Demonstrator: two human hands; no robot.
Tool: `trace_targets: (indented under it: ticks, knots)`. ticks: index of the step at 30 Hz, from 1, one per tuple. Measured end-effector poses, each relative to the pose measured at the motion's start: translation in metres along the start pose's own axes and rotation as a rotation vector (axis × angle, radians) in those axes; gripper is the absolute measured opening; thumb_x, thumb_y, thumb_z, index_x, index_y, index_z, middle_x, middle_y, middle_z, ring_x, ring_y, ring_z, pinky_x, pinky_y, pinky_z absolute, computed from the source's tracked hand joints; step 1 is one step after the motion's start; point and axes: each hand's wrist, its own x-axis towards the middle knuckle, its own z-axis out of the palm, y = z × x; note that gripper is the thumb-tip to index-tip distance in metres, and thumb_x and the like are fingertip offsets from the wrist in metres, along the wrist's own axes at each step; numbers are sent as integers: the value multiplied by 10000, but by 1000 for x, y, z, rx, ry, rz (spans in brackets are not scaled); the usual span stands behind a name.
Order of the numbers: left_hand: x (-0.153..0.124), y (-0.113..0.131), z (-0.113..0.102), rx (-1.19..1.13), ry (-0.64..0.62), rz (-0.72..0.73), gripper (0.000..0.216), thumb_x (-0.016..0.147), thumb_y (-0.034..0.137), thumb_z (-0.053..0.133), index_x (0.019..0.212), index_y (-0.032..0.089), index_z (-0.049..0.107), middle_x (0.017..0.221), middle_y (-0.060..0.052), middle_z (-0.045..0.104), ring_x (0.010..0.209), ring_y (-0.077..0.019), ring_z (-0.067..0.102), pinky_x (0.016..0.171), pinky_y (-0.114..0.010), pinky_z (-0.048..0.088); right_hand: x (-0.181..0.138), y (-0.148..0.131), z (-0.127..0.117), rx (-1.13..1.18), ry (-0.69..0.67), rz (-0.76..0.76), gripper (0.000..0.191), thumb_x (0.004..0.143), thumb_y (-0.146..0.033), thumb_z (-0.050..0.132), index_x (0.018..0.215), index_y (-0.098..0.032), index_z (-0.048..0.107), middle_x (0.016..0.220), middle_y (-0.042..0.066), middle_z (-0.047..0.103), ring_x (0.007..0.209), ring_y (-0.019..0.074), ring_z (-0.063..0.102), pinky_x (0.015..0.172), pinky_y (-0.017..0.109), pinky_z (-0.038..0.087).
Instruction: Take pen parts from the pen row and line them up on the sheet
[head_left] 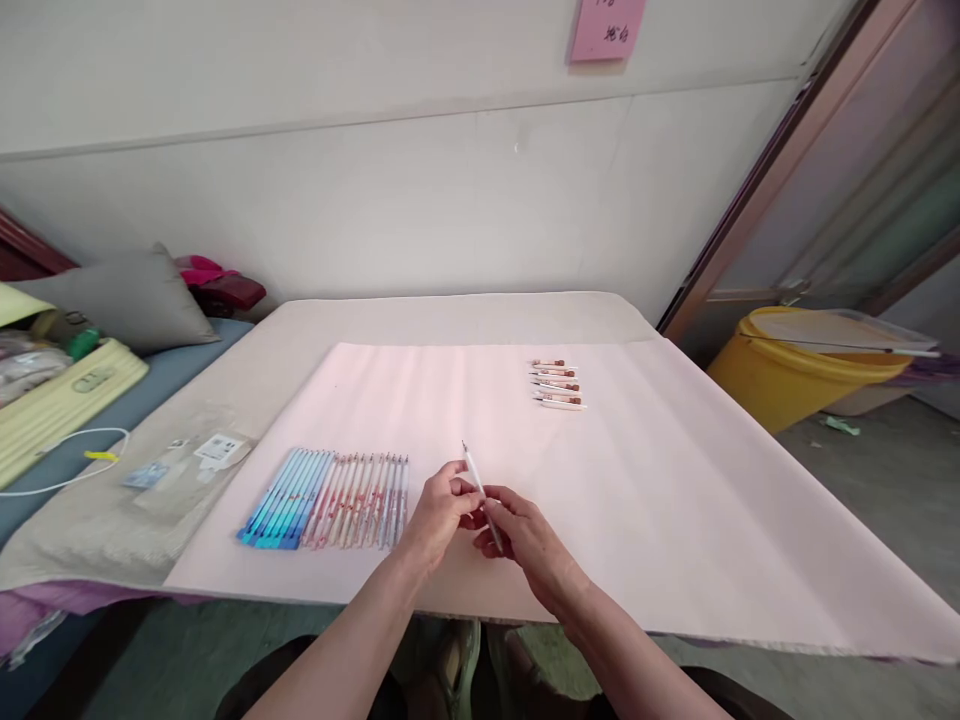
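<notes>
Both my hands meet over the near middle of a pale pink sheet (675, 480). My left hand (439, 515) and my right hand (525, 535) pinch one thin white pen (478, 482), whose tip points up and away from me. A row of several pens (330, 497), blue ones on the left and pink-patterned ones on the right, lies just left of my left hand. Several small white pen caps with brown ends (556, 385) lie in a stack farther back on the sheet.
A clear plastic bag with labels (187, 462) lies left of the sheet. A grey pillow (124, 300), a yellow box (64, 400) and a white cable (75, 455) sit at the far left. A yellow bucket (795, 375) stands on the floor at right.
</notes>
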Motion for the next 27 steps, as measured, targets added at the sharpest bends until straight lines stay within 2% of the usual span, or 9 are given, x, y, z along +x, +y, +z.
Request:
trace_targets:
  ticks: [3,5,7,9,11,16,23,27]
  knots:
    - [-3,3,-1,-8,27,19,328,689,261,628,1002,169,596,700,-22,582,586,-112,534,522,-222,373,-1,-1,0,68,51,27,302,790,-418,497,923,-161,582,594,-29,510,395,50,365,384,194,234]
    - [-3,7,-4,-119,79,19,284,707,289,628,967,176,618,822,-54,618,734,-137,571,614,-236,411,-2,-3,-1,97,40,28,277,798,-410,496,880,-158,577,538,-56,445,370,34,273,371,197,152]
    - [-3,13,-6,-308,28,-13,277,734,299,611,979,171,618,959,-94,624,875,-176,577,718,-279,430,-3,-5,-2,138,-22,37,283,812,-430,481,827,-160,563,513,-67,404,372,31,221,374,203,120]
    - [-4,17,-5,-469,-70,-39,265,746,286,604,968,142,619,1000,-134,624,924,-216,577,744,-315,433,-4,-5,-1,155,-56,37,308,821,-452,469,757,-160,543,482,-78,354,377,32,178,376,208,97]
    - [-5,19,-3,-550,-106,-36,232,740,261,613,922,117,623,965,-156,636,909,-239,586,723,-325,437,-4,-6,1,125,-32,8,314,824,-448,473,711,-159,527,454,-87,308,385,34,152,380,208,83]
    - [-10,16,4,-588,-16,-10,178,732,236,624,860,114,620,884,-144,652,854,-230,594,690,-317,441,-3,-4,7,27,51,-39,303,806,-427,509,672,-155,520,438,-81,306,401,37,179,385,199,98]
    - [-14,12,10,-497,64,63,201,756,302,595,826,114,608,801,-98,632,596,-120,535,626,-294,429,-5,-1,9,207,-53,72,303,820,-454,465,707,-175,497,456,-96,272,388,38,95,371,210,66]
    - [-13,9,11,-414,205,123,186,716,311,634,712,134,576,663,-20,553,601,-105,501,627,-272,430,-5,1,11,-26,43,-18,297,813,-436,474,681,-173,508,462,-81,290,409,53,174,384,206,132]
